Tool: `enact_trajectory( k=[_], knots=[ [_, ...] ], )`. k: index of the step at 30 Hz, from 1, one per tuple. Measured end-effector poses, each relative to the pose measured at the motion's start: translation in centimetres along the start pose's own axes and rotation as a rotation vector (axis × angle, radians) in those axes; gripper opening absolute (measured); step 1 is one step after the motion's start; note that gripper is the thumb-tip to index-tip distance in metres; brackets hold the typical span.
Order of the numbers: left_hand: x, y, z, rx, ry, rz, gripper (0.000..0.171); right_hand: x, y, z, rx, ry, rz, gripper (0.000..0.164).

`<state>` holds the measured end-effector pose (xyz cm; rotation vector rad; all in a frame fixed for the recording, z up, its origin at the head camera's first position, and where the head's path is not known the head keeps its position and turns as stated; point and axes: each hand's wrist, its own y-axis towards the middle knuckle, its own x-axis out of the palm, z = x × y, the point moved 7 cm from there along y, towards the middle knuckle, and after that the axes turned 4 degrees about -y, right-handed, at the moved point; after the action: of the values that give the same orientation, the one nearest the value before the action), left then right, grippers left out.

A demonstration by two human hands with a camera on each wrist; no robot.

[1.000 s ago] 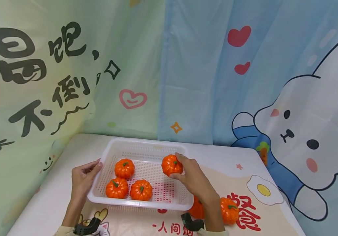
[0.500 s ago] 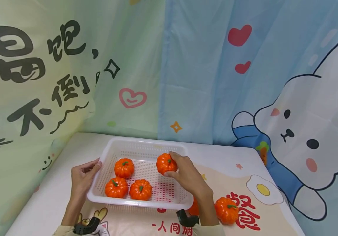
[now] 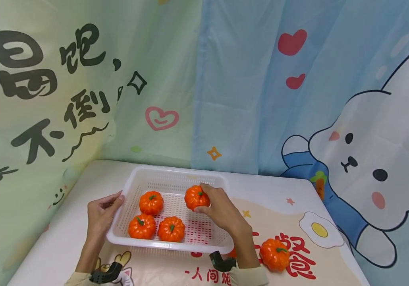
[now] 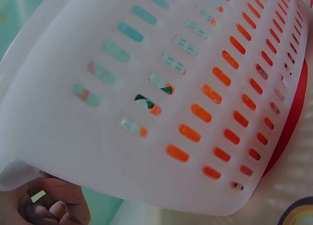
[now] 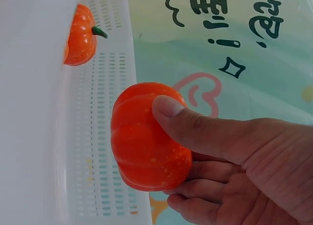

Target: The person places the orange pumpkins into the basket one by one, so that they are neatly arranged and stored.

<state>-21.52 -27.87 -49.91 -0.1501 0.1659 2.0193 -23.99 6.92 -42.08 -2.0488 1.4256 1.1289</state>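
Note:
My right hand grips a small orange pumpkin between thumb and fingers, over the right half of a white perforated plastic basket. In the right wrist view the thumb presses on one side of that pumpkin, with fingers curled behind it. My left hand pinches the basket's left rim; the left wrist view shows its curled fingers under the rim. Inside the basket's left half sit three more pumpkins: one at the back, one at the front left and one at the front middle.
Another pumpkin lies on the printed tablecloth to the right. A sliver of one more pumpkin shows between the basket's front right corner and my right forearm. A printed curtain hangs behind the table.
My right hand has carried its pumpkin leftward, farther over the basket. The left hand keeps its hold on the rim, and the pumpkins in the basket stay put.

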Motion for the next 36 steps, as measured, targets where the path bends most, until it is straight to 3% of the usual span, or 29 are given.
enact_trajectory(
  k=[18,27,36],
  knots=[
    [0.0,-0.1,0.2,0.001,0.005,-0.003,0.036,1.3,1.1,-0.5,0.001,-0.009,-0.041,0.075],
    [0.0,0.0,0.3,0.022,-0.044,0.000,0.035,1.0,1.6,-1.1,-0.042,-0.043,-0.037,0.073],
    [0.1,0.0,0.4,0.031,-0.035,0.010,0.034,0.6,1.8,-1.2,-0.022,-0.049,-0.044,0.075]
  ],
)
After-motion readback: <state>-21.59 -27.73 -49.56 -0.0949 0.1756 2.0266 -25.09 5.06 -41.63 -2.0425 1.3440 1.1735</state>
